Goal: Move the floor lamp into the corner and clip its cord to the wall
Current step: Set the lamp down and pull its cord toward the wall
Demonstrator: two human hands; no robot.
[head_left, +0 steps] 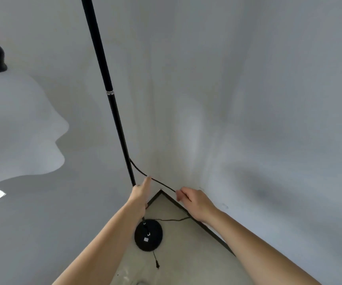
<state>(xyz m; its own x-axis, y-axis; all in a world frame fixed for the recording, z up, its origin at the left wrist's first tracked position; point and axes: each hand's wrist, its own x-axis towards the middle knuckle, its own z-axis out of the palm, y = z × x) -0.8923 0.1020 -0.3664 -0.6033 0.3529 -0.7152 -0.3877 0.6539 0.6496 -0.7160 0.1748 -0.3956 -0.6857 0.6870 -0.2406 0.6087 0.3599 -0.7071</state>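
Head view: with the floor lamp [148, 233] cornered, its cord [162, 183] is pinched by the right hand [194, 202], pressed wallward by the left hand [140, 197]; a clip is judged next.

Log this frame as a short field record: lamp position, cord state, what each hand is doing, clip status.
lamp: black floor lamp pole upright, round base on the floor close to the corner
cord: black cord leaves the lower pole and runs slack across the corner to the right hand
left hand: left hand at the lower pole, one finger extended under the cord
right hand: right hand pinching the cord near the right wall
clip: none visible; cord not fixed to the wall
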